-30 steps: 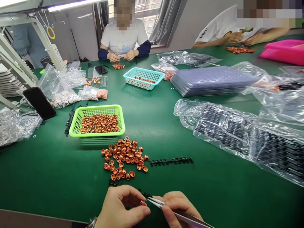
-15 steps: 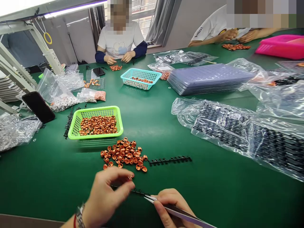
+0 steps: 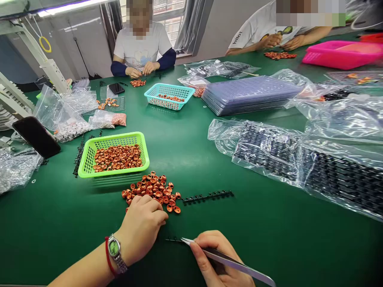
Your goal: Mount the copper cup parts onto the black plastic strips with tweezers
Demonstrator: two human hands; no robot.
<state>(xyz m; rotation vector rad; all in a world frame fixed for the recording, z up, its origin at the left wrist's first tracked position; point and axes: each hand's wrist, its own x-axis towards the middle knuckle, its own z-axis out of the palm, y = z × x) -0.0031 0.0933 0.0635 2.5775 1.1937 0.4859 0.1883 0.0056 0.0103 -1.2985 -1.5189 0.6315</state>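
Observation:
My left hand (image 3: 143,223), with a watch and a red cord at its wrist, reaches to the near edge of a pile of small copper-coloured cups (image 3: 155,186). Its fingers are curled down and closed; the fingertips and whatever they pinch are hidden. Tweezers (image 3: 230,261) with white tips are held in my right hand (image 3: 217,255). Their tips meet the end of a thin black toothed strip (image 3: 172,240) just left of that hand. A second black toothed strip (image 3: 208,197) lies on the table right of the pile.
Behind the pile stands a green basket (image 3: 143,153) of copper cups. Farther off are a turquoise basket (image 3: 167,102) and stacked clear trays (image 3: 248,93). Bagged black strips (image 3: 269,159) lie at right, a propped phone (image 3: 37,136) at left. Two people sit across the table.
My left hand has moved from above the black strip forward to the cup pile, fingers now turned down. The tweezers stay at the strip's end. The view has shifted slightly.

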